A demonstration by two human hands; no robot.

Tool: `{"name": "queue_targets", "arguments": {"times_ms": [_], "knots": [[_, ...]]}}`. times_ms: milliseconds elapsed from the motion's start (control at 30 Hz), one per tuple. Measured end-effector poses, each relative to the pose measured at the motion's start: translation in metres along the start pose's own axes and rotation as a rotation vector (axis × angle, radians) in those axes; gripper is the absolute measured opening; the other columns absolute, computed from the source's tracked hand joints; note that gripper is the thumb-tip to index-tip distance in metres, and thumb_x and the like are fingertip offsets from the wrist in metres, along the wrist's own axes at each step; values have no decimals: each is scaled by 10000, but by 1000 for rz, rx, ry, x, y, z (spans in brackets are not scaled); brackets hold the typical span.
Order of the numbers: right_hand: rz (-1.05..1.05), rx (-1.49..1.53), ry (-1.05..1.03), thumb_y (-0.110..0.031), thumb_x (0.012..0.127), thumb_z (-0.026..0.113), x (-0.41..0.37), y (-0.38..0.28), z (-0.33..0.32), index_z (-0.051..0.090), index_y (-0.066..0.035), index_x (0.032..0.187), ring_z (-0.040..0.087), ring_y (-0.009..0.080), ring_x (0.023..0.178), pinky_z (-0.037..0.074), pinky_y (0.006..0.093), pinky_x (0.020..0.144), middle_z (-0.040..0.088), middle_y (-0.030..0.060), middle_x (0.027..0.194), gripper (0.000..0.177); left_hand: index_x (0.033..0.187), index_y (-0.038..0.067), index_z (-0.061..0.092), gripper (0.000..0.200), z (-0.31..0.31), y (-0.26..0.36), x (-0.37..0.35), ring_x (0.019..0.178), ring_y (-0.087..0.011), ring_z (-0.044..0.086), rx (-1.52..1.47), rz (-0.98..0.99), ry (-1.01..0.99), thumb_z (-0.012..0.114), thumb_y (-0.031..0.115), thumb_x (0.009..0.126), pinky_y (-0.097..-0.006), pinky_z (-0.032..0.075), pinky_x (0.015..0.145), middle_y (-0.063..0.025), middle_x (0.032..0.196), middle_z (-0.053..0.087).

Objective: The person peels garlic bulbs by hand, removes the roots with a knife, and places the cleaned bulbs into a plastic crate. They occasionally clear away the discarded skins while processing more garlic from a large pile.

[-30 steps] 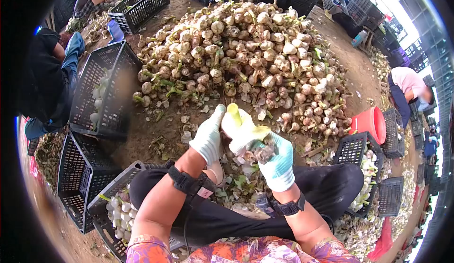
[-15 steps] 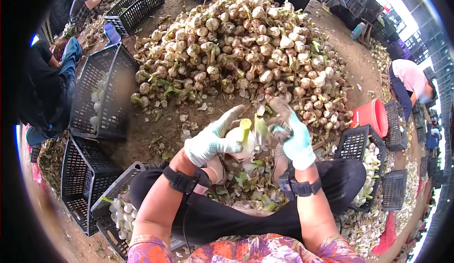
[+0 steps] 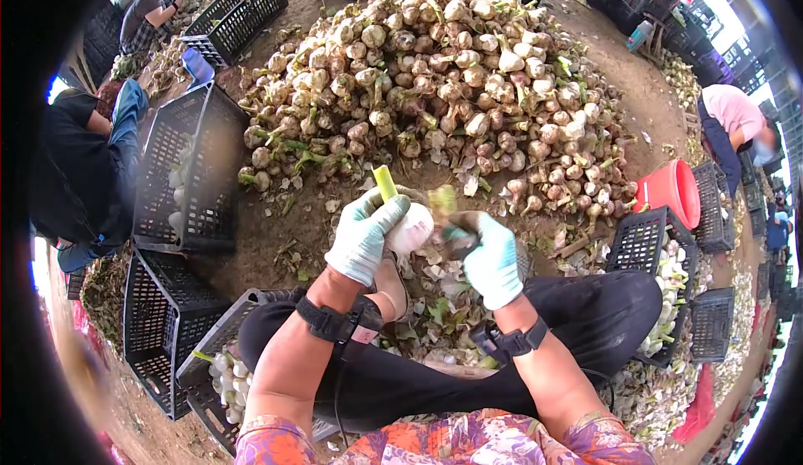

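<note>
My left hand [image 3: 366, 237], in a pale glove, is closed around a white peeled garlic bulb [image 3: 411, 229] with a short green stem pointing up. Close to the bulb's right side is my right hand [image 3: 487, 258], also gloved, its fingers curled and smeared; what they hold, if anything, I cannot make out. A blurred brownish-green piece of husk [image 3: 442, 201] shows just above the right fingers. Beyond both hands rises a big pile of unpeeled garlic [image 3: 435, 72]. Loose husks [image 3: 443, 310] lie on the ground between my legs.
Black crates stand at the left [image 3: 188, 168] and lower left [image 3: 155, 323], one with white bulbs [image 3: 230, 381]. A crate of garlic [image 3: 640, 247] and a red bucket [image 3: 669, 195] stand right. People sit or bend at left [image 3: 84, 164], upper left [image 3: 150, 13] and right [image 3: 732, 114].
The bulb in my left hand has tilted, its white side now facing right. My right hand has moved down and left, its fingers more curled. The view has shifted slightly.
</note>
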State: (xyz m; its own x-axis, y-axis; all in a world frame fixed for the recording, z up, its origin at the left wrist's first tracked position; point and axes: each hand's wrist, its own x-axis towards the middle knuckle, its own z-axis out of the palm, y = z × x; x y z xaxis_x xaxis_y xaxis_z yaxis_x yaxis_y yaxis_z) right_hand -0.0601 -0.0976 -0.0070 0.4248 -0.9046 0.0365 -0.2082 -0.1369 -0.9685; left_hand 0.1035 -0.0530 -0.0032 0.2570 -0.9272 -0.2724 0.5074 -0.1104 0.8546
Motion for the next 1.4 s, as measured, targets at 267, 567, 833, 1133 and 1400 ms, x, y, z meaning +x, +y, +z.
{"name": "queue_targets", "arguments": {"times_ms": [267,567,833,1133,1400], "knots": [[-149,-187,-175,-24,716,554,1,-14,2,530,5,1088,612,242,760,470,283,661,606,181,867,374,982,6,564,226,1,-5,-2,754,-68,537,297,143,-86,610,123,794,-210,447,666,-18,843,586],[-97,-211,-118,49,744,484,3,17,-4,531,16,1075,612,242,817,480,281,664,599,189,950,336,996,2,560,235,0,10,-4,772,-115,579,147,137,-54,596,125,800,-247,477,696,-58,895,607],[-16,-65,-207,6,722,568,-2,-18,12,570,8,844,565,106,566,444,228,476,603,60,681,123,990,12,561,280,6,10,-8,766,-95,554,369,241,29,653,40,727,-236,471,689,-33,883,588],[95,-695,-546,-164,722,569,-2,88,21,593,-36,844,578,330,755,462,366,671,604,177,807,179,998,-6,539,330,-2,26,-10,788,-205,597,-293,61,-90,593,248,795,-328,504,706,-106,912,594],[283,559,-160,45,638,573,25,-9,27,510,-30,1105,573,204,834,488,295,666,585,127,951,477,879,-5,540,350,-26,20,14,783,-308,588,-869,-96,-67,530,340,823,-426,486,706,-194,934,588]]}}
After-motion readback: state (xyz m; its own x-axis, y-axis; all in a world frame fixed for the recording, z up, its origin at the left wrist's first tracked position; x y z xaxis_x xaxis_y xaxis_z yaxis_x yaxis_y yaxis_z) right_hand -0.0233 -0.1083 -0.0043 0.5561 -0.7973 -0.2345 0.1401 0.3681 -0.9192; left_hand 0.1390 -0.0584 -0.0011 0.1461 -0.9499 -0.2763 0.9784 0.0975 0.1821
